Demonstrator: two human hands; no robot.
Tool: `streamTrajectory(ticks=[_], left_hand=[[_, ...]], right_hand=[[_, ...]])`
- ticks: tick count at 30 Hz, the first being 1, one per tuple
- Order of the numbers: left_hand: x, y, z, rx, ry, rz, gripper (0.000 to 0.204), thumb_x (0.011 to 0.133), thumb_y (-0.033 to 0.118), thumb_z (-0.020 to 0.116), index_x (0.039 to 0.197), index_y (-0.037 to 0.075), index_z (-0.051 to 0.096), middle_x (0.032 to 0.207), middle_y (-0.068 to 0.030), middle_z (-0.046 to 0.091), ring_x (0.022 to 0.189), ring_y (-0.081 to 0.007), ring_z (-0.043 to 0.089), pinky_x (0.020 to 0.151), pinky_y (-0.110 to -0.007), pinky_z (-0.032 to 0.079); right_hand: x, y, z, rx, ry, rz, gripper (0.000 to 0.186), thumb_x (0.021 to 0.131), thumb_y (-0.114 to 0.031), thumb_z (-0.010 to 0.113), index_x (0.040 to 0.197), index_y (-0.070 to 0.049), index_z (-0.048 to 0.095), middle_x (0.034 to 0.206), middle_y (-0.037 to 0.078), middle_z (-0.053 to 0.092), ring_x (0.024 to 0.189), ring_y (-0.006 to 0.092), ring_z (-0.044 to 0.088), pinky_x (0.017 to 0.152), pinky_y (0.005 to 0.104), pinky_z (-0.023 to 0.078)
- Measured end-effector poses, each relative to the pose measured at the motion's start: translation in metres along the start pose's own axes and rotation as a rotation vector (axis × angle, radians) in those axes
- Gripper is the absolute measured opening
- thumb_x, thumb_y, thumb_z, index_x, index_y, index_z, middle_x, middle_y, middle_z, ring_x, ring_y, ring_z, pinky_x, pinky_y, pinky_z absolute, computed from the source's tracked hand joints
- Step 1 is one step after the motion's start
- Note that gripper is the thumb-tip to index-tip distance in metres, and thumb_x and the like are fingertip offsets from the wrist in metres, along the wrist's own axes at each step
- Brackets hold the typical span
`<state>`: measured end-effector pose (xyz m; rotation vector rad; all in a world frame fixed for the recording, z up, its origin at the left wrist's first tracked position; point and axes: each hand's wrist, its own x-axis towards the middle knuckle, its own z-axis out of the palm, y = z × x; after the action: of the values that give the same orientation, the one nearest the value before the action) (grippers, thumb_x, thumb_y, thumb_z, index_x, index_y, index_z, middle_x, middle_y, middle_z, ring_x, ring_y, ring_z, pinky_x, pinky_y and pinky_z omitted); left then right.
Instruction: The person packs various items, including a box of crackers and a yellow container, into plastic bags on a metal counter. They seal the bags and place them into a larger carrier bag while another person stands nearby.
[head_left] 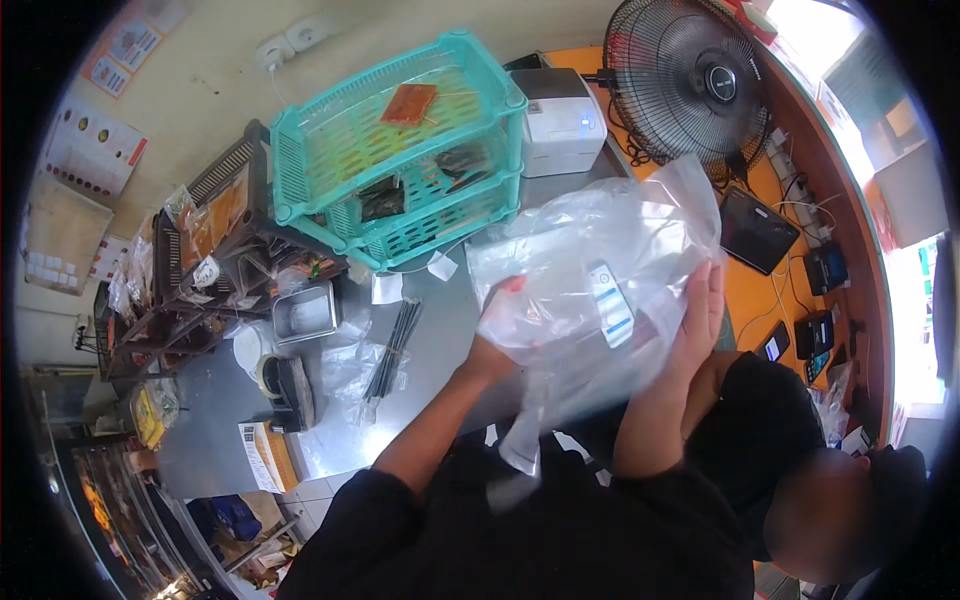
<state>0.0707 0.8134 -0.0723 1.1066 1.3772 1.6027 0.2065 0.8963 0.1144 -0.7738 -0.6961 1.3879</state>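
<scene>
A large clear plastic bag is spread between my hands over the grey metal counter. My left hand grips its left side, with the fingers partly veiled by the film. Along the right side, my right hand holds the bag, fingers long against the plastic. A small upright white panel with blue bands shows at the middle of the bag; I cannot tell whether it is a phone or a label. What else the bag contains is blurred by the crumpled film. One twisted end of plastic hangs toward my body.
Turquoise stacked baskets stand at the back beside a white printer. A black fan and a tablet are at the right. Black sticks, a metal tray and a tape dispenser lie left. Another person is close on my right.
</scene>
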Motion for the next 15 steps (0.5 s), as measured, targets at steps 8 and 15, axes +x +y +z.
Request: streamTrajectory(ticks=[8,15], left_hand=[[-0.084,0.076,0.001,0.305,0.389,0.218,0.108,0.065,0.031,0.084,0.142,-0.001,0.015,0.143,-0.0235,0.019,0.132,-0.0339,0.025,0.107,-0.044,0.026],[-0.160,0.069,-0.050,0.331,0.590,0.517,0.056,0.081,0.033,0.070,0.120,-0.002,0.049,0.120,-0.0204,0.046,0.111,-0.0310,0.047,0.096,-0.043,0.037]], right_hand=[[-0.034,0.058,-0.044,-0.200,0.083,0.029,0.020,0.095,-0.014,0.052,0.076,-0.008,0.047,0.068,-0.005,0.043,0.061,0.0030,0.038,0.053,0.0201,0.032],[-0.109,0.092,-0.034,-0.449,-0.124,-0.050,0.035,0.090,-0.012,0.060,0.061,-0.009,0.040,0.058,-0.005,0.040,0.054,0.0036,0.034,0.048,0.0226,0.027]])
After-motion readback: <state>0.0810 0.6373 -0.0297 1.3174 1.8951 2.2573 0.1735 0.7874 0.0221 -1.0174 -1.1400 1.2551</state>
